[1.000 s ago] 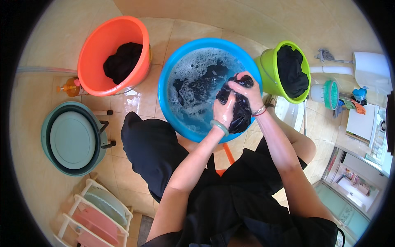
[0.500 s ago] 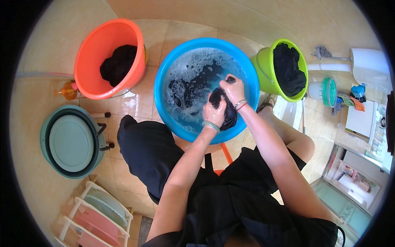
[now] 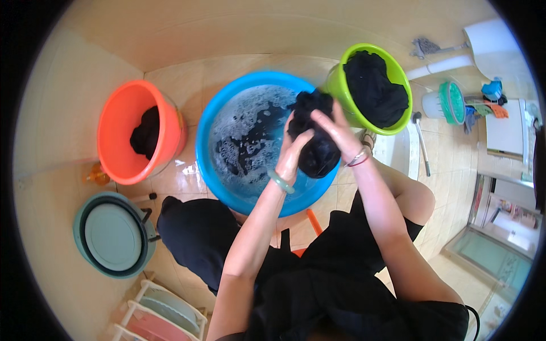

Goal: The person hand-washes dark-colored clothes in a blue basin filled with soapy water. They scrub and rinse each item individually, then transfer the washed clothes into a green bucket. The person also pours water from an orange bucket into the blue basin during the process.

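Note:
A bunched, wet black cloth (image 3: pixel 318 154) is held between my two hands above the right side of a blue basin (image 3: pixel 203 150). My left hand (image 3: pixel 291 149) grips its left side, fingers partly hidden behind the bundle. Against its right side is my right hand (image 3: pixel 340 135), with the thumb across the front. The cloth's garment kind cannot be made out. Soapy water with white foam (image 3: pixel 233 122) fills the basin, and more dark fabric (image 3: pixel 250 149) shows through it.
Right of the basin, close to my right hand, stands a lime-green bucket (image 3: pixel 336 94) holding black cloth (image 3: pixel 375 94). An orange bucket (image 3: pixel 116 128) with black cloth stands left. Nearer are a grey-green collapsible basin (image 3: pixel 114 236) and a white rack (image 3: pixel 132 310). A long-handled tool (image 3: pixel 422 145) lies right.
My hands have raised the black cloth out of the basin and shifted it slightly right, toward the green bucket. My grip has moved from wringing to clasping both sides. The view has tilted.

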### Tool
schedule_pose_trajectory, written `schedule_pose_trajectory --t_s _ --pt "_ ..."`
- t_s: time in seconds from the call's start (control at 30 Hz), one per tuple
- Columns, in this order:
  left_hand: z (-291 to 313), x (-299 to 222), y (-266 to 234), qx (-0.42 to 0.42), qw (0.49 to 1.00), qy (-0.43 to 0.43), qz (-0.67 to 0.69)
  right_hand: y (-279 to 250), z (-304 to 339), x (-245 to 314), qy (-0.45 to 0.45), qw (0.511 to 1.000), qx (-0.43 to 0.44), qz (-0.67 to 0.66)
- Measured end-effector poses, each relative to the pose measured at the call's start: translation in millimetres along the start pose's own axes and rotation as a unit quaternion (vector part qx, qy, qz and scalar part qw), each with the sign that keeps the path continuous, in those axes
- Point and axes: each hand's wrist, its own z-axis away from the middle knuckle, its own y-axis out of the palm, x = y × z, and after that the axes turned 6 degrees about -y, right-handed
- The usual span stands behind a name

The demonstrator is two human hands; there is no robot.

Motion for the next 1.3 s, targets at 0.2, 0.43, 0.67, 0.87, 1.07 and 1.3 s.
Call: schedule_pose_trajectory --t_s 0.2,0.43,0.67,0.87,1.07,1.3 --pt "-87.1 -13.7 147.4 0.167 0.985 -0.014 -0.049 -137.0 -18.5 75.6 -0.116 0.974 -0.194 -0.006" --pt "-191.1 39.9 190.5 0.154 0.975 -0.107 -0.116 -221.8 -41.8 56.6 -0.13 0.919 -0.281 0.244" --pt "-165.0 82.6 156.6 0.122 0.984 -0.017 -0.128 -206.6 -56.6 -49.5 -0.035 0.734 -0.265 0.624" --pt "-115.8 84.0 58.7 0.062 0.998 0.026 -0.011 -219.8 -86.7 -20.3 0.091 0.658 -0.263 0.7" --pt "-81.0 61.4 -163.2 -0.268 0.897 0.113 -0.334 -69.2 -76.2 -22.2 -0.302 0.828 -0.065 0.468" --pt "-32.2 49.5 -211.2 -0.442 0.68 -0.042 -0.584 76.8 -78.5 -167.5 0.024 0.757 0.286 0.587"
